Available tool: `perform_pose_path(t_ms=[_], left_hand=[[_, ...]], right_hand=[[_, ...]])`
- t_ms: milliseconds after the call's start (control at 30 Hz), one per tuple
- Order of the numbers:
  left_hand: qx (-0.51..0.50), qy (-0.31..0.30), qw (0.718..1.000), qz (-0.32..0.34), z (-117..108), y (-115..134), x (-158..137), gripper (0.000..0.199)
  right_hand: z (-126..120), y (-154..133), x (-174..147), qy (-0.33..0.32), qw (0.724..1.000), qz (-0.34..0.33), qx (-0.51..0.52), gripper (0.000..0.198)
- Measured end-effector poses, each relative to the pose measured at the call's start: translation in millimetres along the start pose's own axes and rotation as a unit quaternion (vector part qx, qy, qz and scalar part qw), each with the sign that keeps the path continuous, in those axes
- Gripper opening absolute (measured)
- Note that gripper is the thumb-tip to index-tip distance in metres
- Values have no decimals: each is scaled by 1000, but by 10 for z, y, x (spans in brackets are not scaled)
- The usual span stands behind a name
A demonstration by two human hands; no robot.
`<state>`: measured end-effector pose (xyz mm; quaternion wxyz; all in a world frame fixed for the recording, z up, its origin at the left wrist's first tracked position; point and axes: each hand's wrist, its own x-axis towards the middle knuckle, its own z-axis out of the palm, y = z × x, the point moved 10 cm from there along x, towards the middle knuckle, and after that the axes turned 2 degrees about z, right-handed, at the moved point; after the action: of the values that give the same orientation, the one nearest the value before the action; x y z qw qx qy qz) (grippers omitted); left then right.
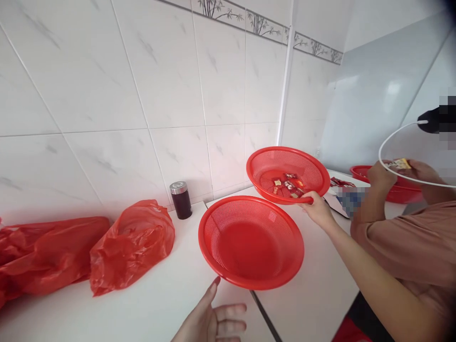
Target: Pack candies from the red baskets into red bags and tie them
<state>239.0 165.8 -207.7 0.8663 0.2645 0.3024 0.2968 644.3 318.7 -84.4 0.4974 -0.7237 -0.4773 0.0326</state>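
My right hand (pixel 318 209) grips the near rim of a red plastic colander basket (pixel 285 164), which is tilted towards me. Several small packets (pixel 290 184) in red and yellow wrappers lie in its lower part. In front of it, a second red colander basket (pixel 249 251) sits on the white table (pixel 149 313), its bare bottom showing. My left hand (pixel 217 318) is open at the near side of this basket, fingers spread and nothing held. Its thumb tip is close to the rim; I cannot tell whether they touch.
Red plastic bags (pixel 133 244) and a dark tumbler with a silver lid (pixel 181 200) stand along the tiled wall. At the right, a co-worker in a brown shirt (pixel 409 237) holds a yellowish packet (pixel 399 164) over another red basket (pixel 402 194). A dark strip (pixel 265 316) crosses the table.
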Motion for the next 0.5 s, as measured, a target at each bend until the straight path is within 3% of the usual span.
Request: perform_pose_path(t_ms=[167,267,400,500], left_hand=[[82,9,994,78,45,244,618,66],[153,6,985,75,106,188,767,68],[211,5,976,60,59,69,529,57],[223,83,967,91,-280,144,206,46]], right_hand=[[-206,-460,-372,-61,996,-32,63,31],[-184,-791,-710,-119,987,-33,103,27],[59,-1251,-1267,-252,950,-21,184,26],[331,-1549,-1779,-367,895,-5,252,27]])
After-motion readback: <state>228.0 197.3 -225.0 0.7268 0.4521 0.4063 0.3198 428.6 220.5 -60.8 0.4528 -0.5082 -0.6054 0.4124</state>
